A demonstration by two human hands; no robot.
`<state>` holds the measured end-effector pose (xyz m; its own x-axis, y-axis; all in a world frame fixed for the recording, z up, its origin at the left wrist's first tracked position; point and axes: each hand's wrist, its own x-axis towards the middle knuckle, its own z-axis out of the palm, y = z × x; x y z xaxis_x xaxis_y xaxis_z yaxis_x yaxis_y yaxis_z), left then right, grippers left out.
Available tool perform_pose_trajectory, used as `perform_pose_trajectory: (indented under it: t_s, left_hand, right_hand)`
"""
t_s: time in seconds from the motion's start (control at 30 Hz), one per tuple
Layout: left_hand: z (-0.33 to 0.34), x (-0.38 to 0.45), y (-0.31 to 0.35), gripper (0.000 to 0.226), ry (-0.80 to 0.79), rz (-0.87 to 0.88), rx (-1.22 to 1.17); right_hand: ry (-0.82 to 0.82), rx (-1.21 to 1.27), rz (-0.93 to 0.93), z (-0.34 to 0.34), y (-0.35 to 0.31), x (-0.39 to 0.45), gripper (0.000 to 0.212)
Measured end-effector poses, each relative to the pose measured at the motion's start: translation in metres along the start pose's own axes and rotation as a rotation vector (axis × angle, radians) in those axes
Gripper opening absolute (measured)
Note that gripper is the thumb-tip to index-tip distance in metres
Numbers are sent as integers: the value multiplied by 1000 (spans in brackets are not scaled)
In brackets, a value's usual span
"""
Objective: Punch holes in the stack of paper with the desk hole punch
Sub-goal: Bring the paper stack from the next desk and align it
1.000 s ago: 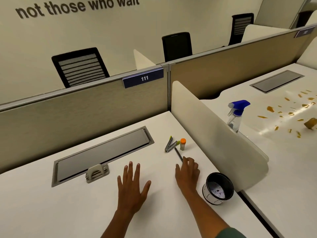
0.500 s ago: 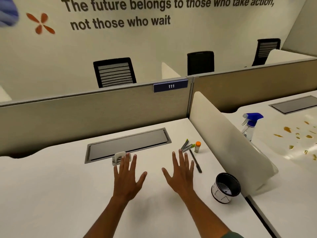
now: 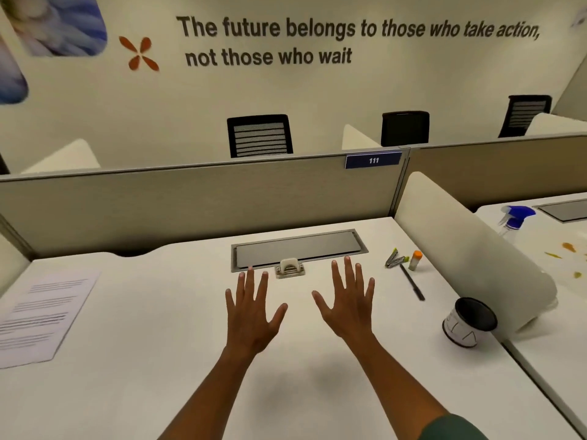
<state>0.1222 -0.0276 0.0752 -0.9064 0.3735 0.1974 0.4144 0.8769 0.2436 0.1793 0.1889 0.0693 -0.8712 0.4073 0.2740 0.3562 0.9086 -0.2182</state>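
Small beige desk hole punch [image 3: 289, 268] at the grey cable tray's [image 3: 298, 249] front edge, left hand [image 3: 252, 312] and right hand [image 3: 347, 304] flat with fingers spread just before it, holding nothing, printed white paper stack [image 3: 44, 315] far left on the white desk [image 3: 158, 360], black-rimmed cup [image 3: 467, 322] right.

Both hands hovered flat over the white worktop [image 3: 158, 360], fingers spread and straight: left hand [image 3: 251, 315], right hand [image 3: 347, 308]. Small white hole punch [image 3: 289, 268] sat just beyond, between them, at the grey cable tray's [image 3: 298, 247] near edge. Printed paper stack [image 3: 41, 315] lay far left. Stapler [image 3: 395, 258], glue stick [image 3: 415, 260], pen [image 3: 413, 284], black-rimmed cup [image 3: 468, 322] sat right.
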Motion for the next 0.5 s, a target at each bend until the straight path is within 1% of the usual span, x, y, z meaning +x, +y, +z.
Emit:
perform_pose_trajectory:
  t_s: [0.1,0.27,0.5]
  left_hand:
    - [-22,-19,-35,83,39,21,-5]
    - [-43,-38,-79,83,62,25,-1]
    - [-60,-43,-107,83,100,-26,3]
  right_hand:
    - [24,-6,-1,-13,-40,-17,84]
    - [45,11,11,-27,-87,-32,83]
    - [58,50,-62,-29,-127,-28,82]
